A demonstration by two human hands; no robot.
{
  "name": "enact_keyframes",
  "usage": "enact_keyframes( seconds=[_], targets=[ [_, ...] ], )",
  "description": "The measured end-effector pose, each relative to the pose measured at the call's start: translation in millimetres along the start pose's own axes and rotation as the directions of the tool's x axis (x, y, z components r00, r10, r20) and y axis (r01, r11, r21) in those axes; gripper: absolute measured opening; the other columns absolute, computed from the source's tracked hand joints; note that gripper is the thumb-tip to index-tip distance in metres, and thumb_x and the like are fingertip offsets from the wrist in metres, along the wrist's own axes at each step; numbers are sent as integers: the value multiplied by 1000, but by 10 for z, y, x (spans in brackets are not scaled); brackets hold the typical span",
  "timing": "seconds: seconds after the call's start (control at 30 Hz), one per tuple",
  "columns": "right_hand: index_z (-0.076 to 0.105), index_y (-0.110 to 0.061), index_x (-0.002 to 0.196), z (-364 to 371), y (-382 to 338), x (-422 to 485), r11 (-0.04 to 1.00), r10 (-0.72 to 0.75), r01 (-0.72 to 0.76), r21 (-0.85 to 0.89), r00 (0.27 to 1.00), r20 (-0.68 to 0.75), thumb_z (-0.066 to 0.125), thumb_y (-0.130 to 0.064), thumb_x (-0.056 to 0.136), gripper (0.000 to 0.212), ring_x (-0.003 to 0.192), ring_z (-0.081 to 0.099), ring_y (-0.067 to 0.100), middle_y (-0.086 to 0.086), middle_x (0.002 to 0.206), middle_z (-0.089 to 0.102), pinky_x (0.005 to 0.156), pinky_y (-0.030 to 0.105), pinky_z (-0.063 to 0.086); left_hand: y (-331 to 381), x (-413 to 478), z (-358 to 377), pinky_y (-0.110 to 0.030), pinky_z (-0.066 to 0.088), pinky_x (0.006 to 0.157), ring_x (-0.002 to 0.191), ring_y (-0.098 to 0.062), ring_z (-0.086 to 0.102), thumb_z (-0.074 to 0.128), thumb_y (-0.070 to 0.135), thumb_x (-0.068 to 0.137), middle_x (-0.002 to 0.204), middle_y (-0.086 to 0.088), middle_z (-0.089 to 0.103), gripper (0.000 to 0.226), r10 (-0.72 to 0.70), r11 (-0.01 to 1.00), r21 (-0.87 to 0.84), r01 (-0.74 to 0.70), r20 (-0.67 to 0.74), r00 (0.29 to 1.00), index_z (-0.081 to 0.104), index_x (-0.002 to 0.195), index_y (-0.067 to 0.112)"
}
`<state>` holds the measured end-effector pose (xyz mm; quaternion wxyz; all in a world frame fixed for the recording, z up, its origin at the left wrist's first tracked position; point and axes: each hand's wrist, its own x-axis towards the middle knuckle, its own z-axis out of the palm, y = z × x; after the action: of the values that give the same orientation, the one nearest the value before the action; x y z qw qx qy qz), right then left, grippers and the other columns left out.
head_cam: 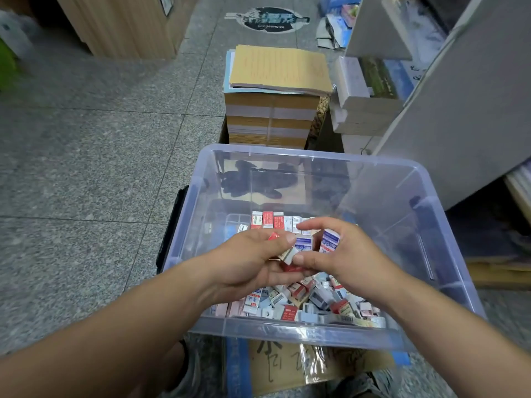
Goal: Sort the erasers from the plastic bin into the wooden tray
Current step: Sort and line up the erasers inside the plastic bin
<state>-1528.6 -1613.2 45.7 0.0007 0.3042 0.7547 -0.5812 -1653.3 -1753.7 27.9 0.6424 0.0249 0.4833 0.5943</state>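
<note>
A clear plastic bin (184,225) stands in front of me with several small erasers (290,304) in red, white and blue wrappers heaped at its near side. A neat row of erasers (273,220) stands on edge further back in the bin. My left hand (247,262) holds a few erasers, a red one showing at its fingers. My right hand (347,254) grips a blue-and-white eraser (329,239), and its thumb pinches a small white eraser (290,255) together with the left fingers. No wooden tray shows.
The bin rests on a flattened cardboard box (287,369) on a grey speckled tile floor (86,168). Behind it rises a stack of paper reams topped with a yellow pad (275,96). Grey shelving (459,110) and book piles crowd the right side.
</note>
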Motion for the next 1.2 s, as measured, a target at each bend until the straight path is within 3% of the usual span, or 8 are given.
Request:
enact_keyframes(
  seconds=[0.17, 0.3, 0.5, 0.67, 0.83, 0.9, 1.03, 1.2],
  targets=[
    [58, -15, 108, 33, 37, 24, 978, 123, -129, 162, 991, 50, 82, -15, 83, 34, 70, 66, 16, 12, 87, 70, 69, 33, 55, 0, 18, -74, -42, 57, 96, 117, -37, 66, 67, 17, 89, 126, -27, 67, 40, -60, 998, 14, 59, 16, 998, 64, 122, -6],
    [58, -4, 100, 45, 38, 107, 875, 200, -242, 418, 969, 142, 47, 14, 91, 23, 78, 65, 23, 13, 89, 72, 68, 38, 50, -18, 13, -82, -33, 61, 86, 105, -24, 73, 68, 12, 93, 112, -12, 75, 22, -64, 985, 157, 66, -18, 998, 72, 114, 7],
    [67, -7, 98, -59, 246, 584, 941, 299, -280, 188, 951, -76, 56, 4, 99, 16, 77, 69, 24, 18, 104, 73, 88, 47, 60, 14, 83, -168, -37, 63, 81, 98, -25, 73, 81, 11, 84, 131, -23, 63, 51, -7, 987, 156, 49, -255, 967, 59, 129, 1],
    [69, -13, 82, 77, 465, 949, 949, 291, -309, -60, 934, -208, 80, -16, 87, 12, 55, 61, 14, 2, 70, 69, 52, 27, 50, 56, 85, -139, -36, 63, 81, 100, -31, 74, 76, 14, 90, 113, -18, 74, 28, 28, 984, 175, 14, -231, 973, 62, 114, 9],
    [71, -14, 77, 251, 702, 1386, 902, 396, -420, -99, 897, -198, 79, -16, 88, 14, 75, 72, 25, 8, 80, 74, 75, 40, 62, 28, 110, -167, -23, 53, 56, 65, -11, 66, 80, 20, 87, 103, -13, 77, 39, 86, 960, 279, -7, -270, 959, 60, 120, 13],
    [72, -13, 75, 282, 807, 1547, 893, 402, -430, -130, 894, -198, 78, -16, 88, 15, 82, 73, 33, 13, 83, 75, 83, 50, 61, 25, 122, -183, -24, 54, 58, 70, -14, 69, 81, 21, 86, 104, -12, 77, 38, 94, 963, 269, -14, -288, 953, 60, 118, 15],
    [68, -14, 61, 291, 803, 1605, 897, 313, -369, -245, 920, -237, 84, -24, 84, 29, 60, 64, 25, 4, 59, 67, 74, 40, 60, 35, 128, -198, -30, 60, 66, 84, -22, 73, 84, 15, 83, 108, -13, 76, 40, 96, 977, 210, -39, -269, 958, 62, 117, 16],
    [64, -13, 63, 288, 790, 1556, 836, 232, -317, -448, 944, -235, 79, -38, 87, 38, 68, 66, 25, 6, 65, 67, 68, 37, 54, 48, 122, -191, -29, 61, 70, 89, -23, 75, 87, 9, 76, 110, -15, 75, 46, 99, 969, 242, -42, -230, 968, 66, 117, 13]
  ],
)
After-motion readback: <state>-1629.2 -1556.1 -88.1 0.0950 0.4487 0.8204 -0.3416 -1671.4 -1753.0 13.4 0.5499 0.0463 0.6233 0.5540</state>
